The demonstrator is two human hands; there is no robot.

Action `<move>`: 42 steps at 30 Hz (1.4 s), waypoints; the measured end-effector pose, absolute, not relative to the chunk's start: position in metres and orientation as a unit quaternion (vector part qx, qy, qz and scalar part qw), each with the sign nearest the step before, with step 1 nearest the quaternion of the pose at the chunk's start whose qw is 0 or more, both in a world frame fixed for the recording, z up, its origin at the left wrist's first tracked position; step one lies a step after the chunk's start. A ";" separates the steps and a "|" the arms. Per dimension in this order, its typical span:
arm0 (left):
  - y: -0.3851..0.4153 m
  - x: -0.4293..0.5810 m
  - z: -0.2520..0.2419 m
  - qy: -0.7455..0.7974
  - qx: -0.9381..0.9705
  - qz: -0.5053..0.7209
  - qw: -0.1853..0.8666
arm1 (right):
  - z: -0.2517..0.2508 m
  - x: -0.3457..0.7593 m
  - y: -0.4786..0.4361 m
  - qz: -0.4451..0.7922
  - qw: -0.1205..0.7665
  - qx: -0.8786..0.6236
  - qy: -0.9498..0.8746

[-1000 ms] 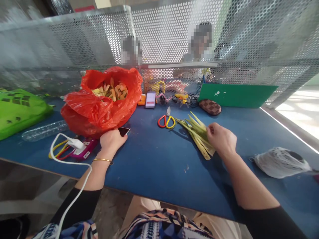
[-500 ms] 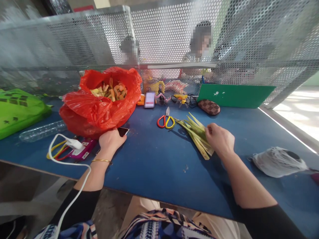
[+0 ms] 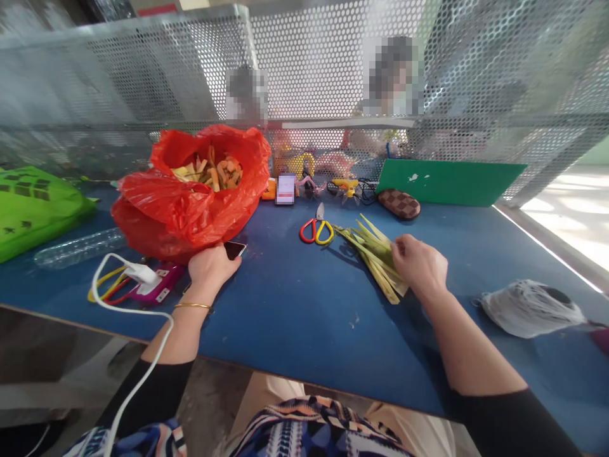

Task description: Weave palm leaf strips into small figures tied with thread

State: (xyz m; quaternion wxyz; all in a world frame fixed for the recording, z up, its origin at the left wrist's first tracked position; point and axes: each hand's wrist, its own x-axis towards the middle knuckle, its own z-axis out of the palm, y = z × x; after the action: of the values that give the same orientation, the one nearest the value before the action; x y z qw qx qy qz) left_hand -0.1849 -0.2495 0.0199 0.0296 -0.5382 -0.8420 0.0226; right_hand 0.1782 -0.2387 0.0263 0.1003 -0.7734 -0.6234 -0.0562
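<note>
My left hand (image 3: 209,270) lies on the table, curled over a dark phone (image 3: 234,250) whose corner sticks out past the fingers. It is at the front of a red plastic bag (image 3: 190,216) full of cut orange-brown and yellowish pieces (image 3: 219,174). On the other side, my right hand (image 3: 421,263) is closed around the right side of a bundle of pale green leaf strips (image 3: 373,251) lying on the table. Scissors (image 3: 318,230) with one red and one yellow handle rest just left of the strips, blades pointing away from me.
A white cable and plug (image 3: 145,274), a purple box (image 3: 162,285) and a plastic bottle (image 3: 78,247) lie left. Beyond are a small screen (image 3: 285,189), a checkered case (image 3: 399,204) and a green board (image 3: 451,184). White twine (image 3: 530,308) sits right. Perforated metal panels (image 3: 314,70) stand behind.
Both hands, the strips and the scissors stay in place. Behind the panel, a person's head has shifted slightly to the right.
</note>
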 end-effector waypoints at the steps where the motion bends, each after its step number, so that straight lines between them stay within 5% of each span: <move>1: -0.249 -0.185 0.020 -0.841 -0.539 0.024 0.030 | 0.026 0.178 -0.239 -0.056 0.100 -0.774 -0.623; 36: -0.265 -0.177 0.029 -0.836 -0.547 0.035 0.018 | 0.026 0.186 -0.237 -0.042 0.122 -0.765 -0.631; 39: -0.278 -0.160 0.038 -0.812 -0.582 0.010 0.048 | 0.026 0.196 -0.235 -0.028 0.097 -0.760 -0.642; 42: -0.284 -0.130 0.047 -0.750 -0.654 -0.087 -0.032 | 0.026 0.207 -0.234 0.018 0.029 -0.764 -0.644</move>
State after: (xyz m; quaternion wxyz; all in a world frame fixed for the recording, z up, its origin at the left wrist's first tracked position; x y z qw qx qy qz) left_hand -0.1303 -0.2838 0.0474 -0.0317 -0.6544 -0.7504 -0.0870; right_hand 0.2074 -0.2337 0.0261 0.0287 -0.7640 -0.6444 0.0185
